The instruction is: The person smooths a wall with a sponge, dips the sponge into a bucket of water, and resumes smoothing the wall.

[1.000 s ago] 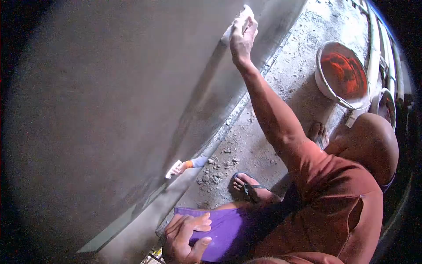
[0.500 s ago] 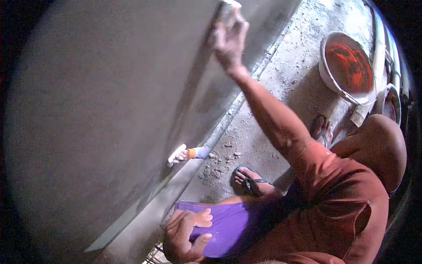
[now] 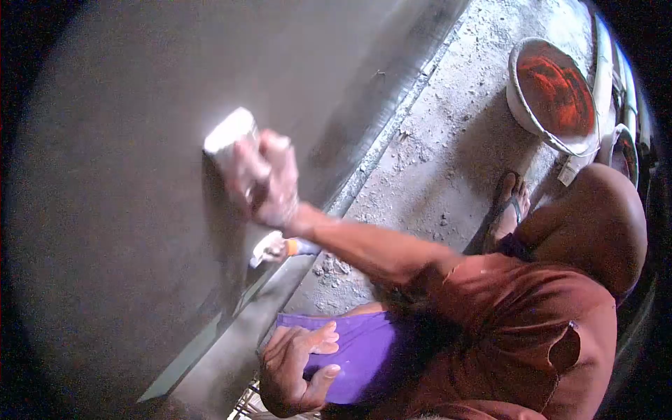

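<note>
A pale, flat block, bright and blurred, is gripped in my right hand against the grey wall surface. My right arm stretches across from the lower right. At the bottom left, my left hand rests on my knee over purple cloth, fingers apart and holding nothing. Just below my right hand, a co-worker's small-looking hand with an orange cuff holds a white tool at the wall.
A bucket with reddish contents stands on the rough, debris-strewn floor at upper right. Beside it are a second container and long pipes. A strip runs along the wall's lower edge. My foot shows near the bucket.
My right hand has swept down and left across the wall with the block. My left hand stays on the knee. One foot in a sandal is now hidden behind my arm.
</note>
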The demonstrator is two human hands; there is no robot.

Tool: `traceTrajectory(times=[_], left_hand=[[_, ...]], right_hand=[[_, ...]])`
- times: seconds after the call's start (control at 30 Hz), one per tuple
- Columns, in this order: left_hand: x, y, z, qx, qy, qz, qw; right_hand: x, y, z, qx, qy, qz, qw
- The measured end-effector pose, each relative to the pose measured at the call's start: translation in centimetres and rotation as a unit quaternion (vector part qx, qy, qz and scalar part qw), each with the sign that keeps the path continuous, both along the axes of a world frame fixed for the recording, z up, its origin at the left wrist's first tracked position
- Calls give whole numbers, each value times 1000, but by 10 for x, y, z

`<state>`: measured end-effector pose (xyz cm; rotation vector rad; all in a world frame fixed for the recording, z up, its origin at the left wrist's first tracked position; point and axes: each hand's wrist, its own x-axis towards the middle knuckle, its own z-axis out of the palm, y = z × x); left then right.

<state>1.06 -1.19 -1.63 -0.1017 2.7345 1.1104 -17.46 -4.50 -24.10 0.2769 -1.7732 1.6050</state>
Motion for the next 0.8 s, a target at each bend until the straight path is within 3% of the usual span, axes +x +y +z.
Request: traceTrajectory(times=[0.03, 0.07, 0.13, 0.17, 0.23, 0.27, 0.3, 0.33, 0.37, 0.43, 0.5, 0.57, 0.63, 0.73, 0.77, 0.8], left_hand=[[6, -6, 0, 16, -18, -1, 1000], [12, -10, -2, 34, -30, 0, 999], [23, -14, -5, 20, -11, 1, 1000], [27, -15, -7, 5, 5, -2, 1000], [29, -17, -8, 16, 3, -7, 1000], [28, -18, -8, 24, -7, -15, 1000], [27, -18, -7, 23, -8, -15, 1000], [26, -18, -6, 16, -13, -14, 1000], [28, -17, -4, 9, -21, -12, 1000], [35, -18, 0, 7, -21, -2, 1000], [42, -19, 1, 9, -6, 8, 1000], [50, -19, 2, 7, -10, 35, 999], [50, -19, 5, 11, -5, 25, 1000], [41, -20, -6, 18, 10, 3, 1000], [38, -18, -9, 21, 13, -3, 1000], [35, -16, -7, 19, 6, -4, 1000]], right_hand=[[-18, 13, -5, 16, 16, -29, 999], [-35, 21, -26, 64, -44, -67, 995], [-38, 29, -47, 9, -180, -68, 981], [-31, 30, -52, -91, -253, -32, 963], [20, -4, -94, -75, -308, 30, 948], [47, -29, -102, -15, -306, -9, 952], [70, -40, -79, -91, -350, 52, 931], [81, -50, -63, -71, -331, 61, 939], [80, -57, -49, -105, -202, 30, 973], [52, -33, -4, -55, -90, 17, 994], [16, -5, 3, 16, -62, -25, 998], [-10, -6, -51, -38, -175, -43, 983], [-1, 3, -54, -102, -357, -2, 928], [59, -43, -59, -85, -354, 32, 931], [76, -53, -36, -157, -302, 70, 938], [72, -50, -21, -106, -218, 52, 969]])
